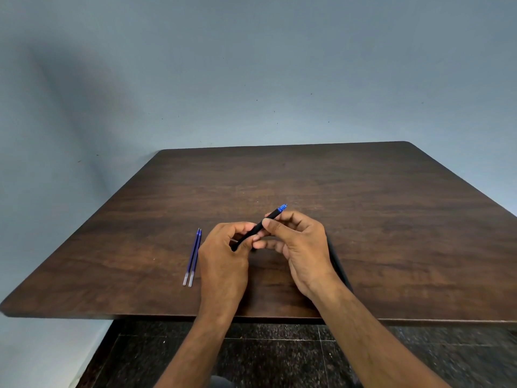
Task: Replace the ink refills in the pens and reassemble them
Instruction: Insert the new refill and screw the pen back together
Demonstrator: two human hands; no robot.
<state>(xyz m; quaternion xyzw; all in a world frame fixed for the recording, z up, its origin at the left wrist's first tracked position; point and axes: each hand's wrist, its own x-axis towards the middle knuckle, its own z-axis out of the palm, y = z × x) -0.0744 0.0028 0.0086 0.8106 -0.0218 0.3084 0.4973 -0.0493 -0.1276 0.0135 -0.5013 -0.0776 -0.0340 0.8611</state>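
Nearest the camera, two bare forearms reached in over the near table edge. The left hand was curled shut around the lower end of a black pen, fingers wrapped tight on the barrel. The right hand pinched the upper part of the same pen, thumb on top, fingers underneath. The pen ran diagonally between the two grips, low at left and rising to the right, held just above the wood. Its blue end stuck out past the right fingers, free of either hand.

Step in hand, as a guess: taking this pen apart, likely twisting or pulling the two halves against each other. No gap or seam showed, so the pen looked closed. A thin light sliver at the left fingers may have been a tip or clip; too small to tell.

The next move probably called for opposite turning at the two grips, then pulling the halves apart along the pen's line without bending the refill inside.

Just left of the left hand, two blue refills lay side by side on the table, touching, points facing away, untouched. Under the right wrist a dark slim thing lay on the table, mostly hidden, possibly a second pen. The far table was bare wood up to a grey wall.
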